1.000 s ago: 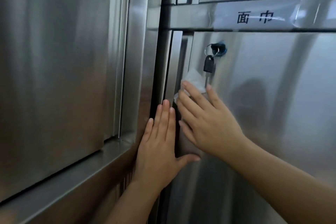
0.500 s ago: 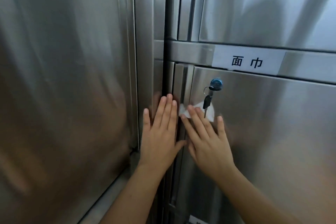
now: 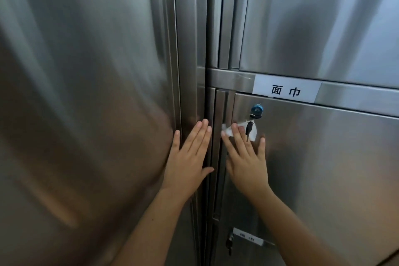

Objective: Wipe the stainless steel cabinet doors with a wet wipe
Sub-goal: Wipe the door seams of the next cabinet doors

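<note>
A stainless steel cabinet door (image 3: 323,157) fills the right side, with a blue lock (image 3: 256,111) near its upper left corner and a black key (image 3: 249,127) hanging from it. My right hand (image 3: 246,160) lies flat on this door, straight fingers pressing a white wet wipe (image 3: 252,130) against the steel just below the lock. The wipe shows above my fingertips. My left hand (image 3: 190,157) rests flat with straight fingers on the vertical steel frame (image 3: 190,71) left of the door's long handle (image 3: 220,125).
A large steel panel (image 3: 86,93) covers the left. Above the door sits another steel door (image 3: 323,17), and a white label (image 3: 286,89) with black characters is taped on the rail between them. A smaller label (image 3: 248,238) and a second key (image 3: 230,244) show lower down.
The view has tilted up and pulled back, so the lock and label sit lower in frame. My right hand has slid the wipe up to just under the lock. My left hand stays flat on the frame.
</note>
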Demonstrator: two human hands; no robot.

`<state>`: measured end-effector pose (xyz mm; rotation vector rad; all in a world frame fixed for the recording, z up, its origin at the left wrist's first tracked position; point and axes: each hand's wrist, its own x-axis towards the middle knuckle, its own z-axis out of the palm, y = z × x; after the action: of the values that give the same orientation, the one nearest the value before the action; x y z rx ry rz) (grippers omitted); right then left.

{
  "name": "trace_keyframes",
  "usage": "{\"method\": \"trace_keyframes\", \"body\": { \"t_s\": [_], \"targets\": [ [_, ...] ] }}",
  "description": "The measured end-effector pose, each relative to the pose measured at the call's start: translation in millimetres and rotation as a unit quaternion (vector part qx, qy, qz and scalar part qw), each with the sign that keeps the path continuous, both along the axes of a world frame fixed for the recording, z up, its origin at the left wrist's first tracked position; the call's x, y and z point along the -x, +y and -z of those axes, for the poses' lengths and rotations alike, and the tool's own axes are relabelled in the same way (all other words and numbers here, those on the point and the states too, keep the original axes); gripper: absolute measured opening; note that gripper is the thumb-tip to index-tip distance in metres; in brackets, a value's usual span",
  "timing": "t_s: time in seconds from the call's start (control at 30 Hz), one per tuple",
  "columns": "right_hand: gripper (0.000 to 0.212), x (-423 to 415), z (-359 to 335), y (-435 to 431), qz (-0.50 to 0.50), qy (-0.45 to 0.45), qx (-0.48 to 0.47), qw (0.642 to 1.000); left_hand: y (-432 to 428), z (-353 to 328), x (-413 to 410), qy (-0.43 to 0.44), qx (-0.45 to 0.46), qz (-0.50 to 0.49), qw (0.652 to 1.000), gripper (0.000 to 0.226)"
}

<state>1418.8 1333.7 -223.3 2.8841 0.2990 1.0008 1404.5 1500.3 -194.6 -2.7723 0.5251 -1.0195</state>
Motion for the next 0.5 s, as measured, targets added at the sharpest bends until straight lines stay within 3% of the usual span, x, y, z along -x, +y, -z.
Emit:
{"method": "trace_keyframes", "body": {
  "t_s": [0.13,0.5],
  "targets": [
    [0.058,3.9,-0.9,8.9,0.022,0.049,-0.07,0.996,0.6,-2.7,2.0,0.052,-0.004,0.002,0.999,0.103],
    [0.059,5.1,1.8,6.3,-0.016,0.087,-0.11,0.99,-7.0,0.9,0.5,0.078,0.028,0.003,0.997,0.1]
  ]
}}
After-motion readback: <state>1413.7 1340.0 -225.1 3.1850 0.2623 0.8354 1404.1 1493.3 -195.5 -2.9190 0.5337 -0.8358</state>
